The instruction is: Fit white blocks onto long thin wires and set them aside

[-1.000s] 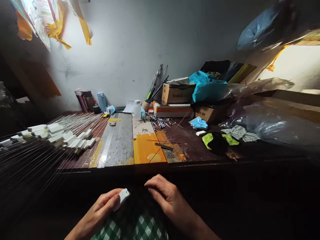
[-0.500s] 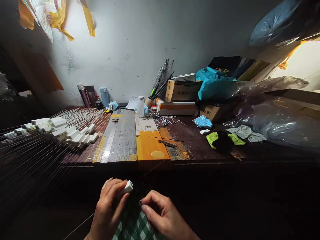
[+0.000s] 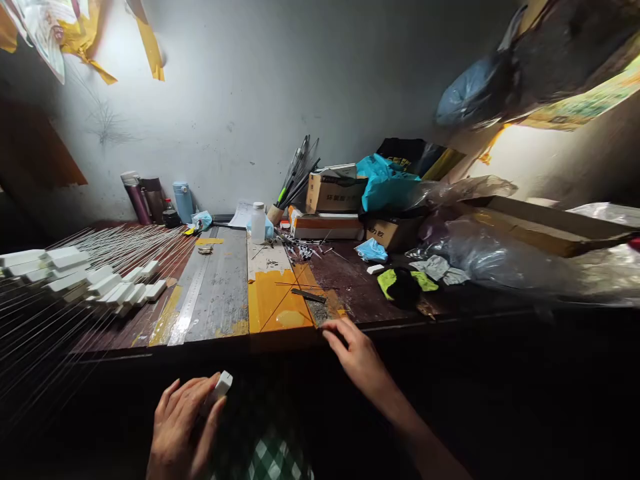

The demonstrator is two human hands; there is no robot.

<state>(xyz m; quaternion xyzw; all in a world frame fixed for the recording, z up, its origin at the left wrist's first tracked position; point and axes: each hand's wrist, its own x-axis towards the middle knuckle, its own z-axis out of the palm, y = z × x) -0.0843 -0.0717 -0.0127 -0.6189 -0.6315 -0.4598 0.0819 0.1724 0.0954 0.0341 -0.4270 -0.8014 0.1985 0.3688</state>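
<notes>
My left hand [image 3: 184, 427], low in front of the table, holds a small white block [image 3: 223, 385] between thumb and fingers. A thin dark slot shows in the block's end. My right hand [image 3: 356, 353] is at the table's front edge, its thumb and index finger pinched together near the orange sheet [image 3: 270, 301]; what they hold is too small to make out. On that sheet lie a puddle of pale liquid [image 3: 290, 319] and thin dark rods. A dark flat strip [image 3: 309, 295] lies across its right edge.
White blocks on long thin rods [image 3: 105, 285] fan out at the left. Behind stand flasks [image 3: 183, 202], a clear bottle [image 3: 258, 223] and cardboard boxes [image 3: 336, 193]. A blue mask [image 3: 371, 250], a black-green cloth [image 3: 405, 285] and plastic bags [image 3: 500, 253] lie right.
My right hand has moved up and right to the table edge, away from my left hand. My left hand still holds the white block, lower and further left in view. The camera view has shifted right.
</notes>
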